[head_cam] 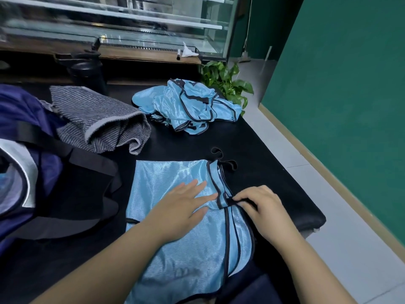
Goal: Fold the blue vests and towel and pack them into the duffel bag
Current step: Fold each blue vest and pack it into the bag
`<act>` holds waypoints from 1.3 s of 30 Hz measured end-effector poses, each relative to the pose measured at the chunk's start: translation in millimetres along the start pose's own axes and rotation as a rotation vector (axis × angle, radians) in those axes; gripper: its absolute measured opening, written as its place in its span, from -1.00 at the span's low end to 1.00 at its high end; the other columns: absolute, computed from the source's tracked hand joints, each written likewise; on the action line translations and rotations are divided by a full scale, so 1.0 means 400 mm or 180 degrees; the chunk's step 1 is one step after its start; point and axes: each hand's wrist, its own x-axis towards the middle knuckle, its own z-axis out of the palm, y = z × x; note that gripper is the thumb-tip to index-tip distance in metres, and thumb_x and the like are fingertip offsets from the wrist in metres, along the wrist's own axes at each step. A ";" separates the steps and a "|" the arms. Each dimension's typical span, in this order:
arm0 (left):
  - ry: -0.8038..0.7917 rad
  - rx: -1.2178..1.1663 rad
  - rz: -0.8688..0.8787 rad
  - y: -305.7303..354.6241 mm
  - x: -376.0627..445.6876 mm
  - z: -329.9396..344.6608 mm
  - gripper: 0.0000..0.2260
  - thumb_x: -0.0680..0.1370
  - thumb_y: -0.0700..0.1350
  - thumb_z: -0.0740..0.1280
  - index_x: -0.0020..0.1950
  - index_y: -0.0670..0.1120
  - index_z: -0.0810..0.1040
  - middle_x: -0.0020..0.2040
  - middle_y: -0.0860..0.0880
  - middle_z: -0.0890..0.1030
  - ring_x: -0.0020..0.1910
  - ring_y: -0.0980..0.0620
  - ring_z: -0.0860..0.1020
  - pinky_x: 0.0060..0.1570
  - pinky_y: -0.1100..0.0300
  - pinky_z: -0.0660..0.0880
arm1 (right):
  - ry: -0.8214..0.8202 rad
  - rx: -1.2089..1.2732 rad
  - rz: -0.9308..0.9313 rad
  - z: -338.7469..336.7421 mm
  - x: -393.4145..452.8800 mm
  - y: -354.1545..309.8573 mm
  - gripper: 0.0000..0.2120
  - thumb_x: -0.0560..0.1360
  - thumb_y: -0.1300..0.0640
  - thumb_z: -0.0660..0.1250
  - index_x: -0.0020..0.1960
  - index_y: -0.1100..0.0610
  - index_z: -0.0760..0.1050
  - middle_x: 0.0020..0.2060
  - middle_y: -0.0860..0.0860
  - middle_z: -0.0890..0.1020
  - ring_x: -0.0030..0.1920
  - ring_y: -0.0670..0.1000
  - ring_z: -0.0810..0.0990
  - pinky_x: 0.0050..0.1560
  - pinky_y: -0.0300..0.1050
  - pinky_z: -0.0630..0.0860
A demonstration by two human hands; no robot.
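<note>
A shiny light-blue vest [175, 249] with black trim lies spread flat on the black table [274, 172] in front of me. My left hand [182, 205] presses flat on its middle, fingers straight. My right hand [263, 205] pinches a black strap at the vest's right edge. A crumpled heap of more blue vests [188, 106] lies further back. The grey striped towel [98, 119] sits loosely bunched at the left. The dark blue duffel bag [26, 167] with black straps stands open at the far left.
A black bottle [87, 73] stands behind the towel. A green leafy plant [228, 82] sits past the table's back right corner. A glass display case [131, 25] runs along the back. The table's right edge drops to a tiled floor beside a green wall.
</note>
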 end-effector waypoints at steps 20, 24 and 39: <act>0.0173 0.0829 0.0080 -0.026 -0.029 -0.033 -0.44 0.61 -0.19 0.16 0.56 0.12 0.05 0.58 0.05 0.00 0.55 0.02 -0.01 0.48 0.09 -0.10 | 0.0451 -0.0405 -0.0698 0.037 0.005 -0.015 -0.82 0.36 0.15 0.40 -0.05 0.00 0.62 -0.01 -0.17 0.65 0.07 -0.14 0.50 0.31 -0.28 0.13; 0.0225 0.1132 0.0263 -0.086 -0.062 -0.052 -0.22 0.20 -0.33 0.52 0.38 0.05 0.44 0.35 -0.03 0.50 0.31 -0.07 0.50 0.21 0.02 0.42 | 0.0268 -0.0450 -0.0907 0.033 0.013 -0.016 -0.82 0.43 0.09 0.32 -0.03 0.02 0.65 0.00 -0.15 0.64 0.10 -0.11 0.47 0.31 -0.26 0.15; -0.0126 0.0227 -0.0481 -0.090 -0.005 -0.050 -0.23 0.33 0.43 -0.35 0.53 0.23 -0.14 0.53 0.19 -0.26 0.46 0.22 -0.34 0.43 0.07 -0.37 | -0.0693 -0.0781 -0.0771 0.079 0.233 -0.164 -0.60 0.65 0.13 0.07 0.48 0.08 0.25 0.48 -0.06 0.29 0.53 -0.04 0.11 0.47 -0.14 -0.05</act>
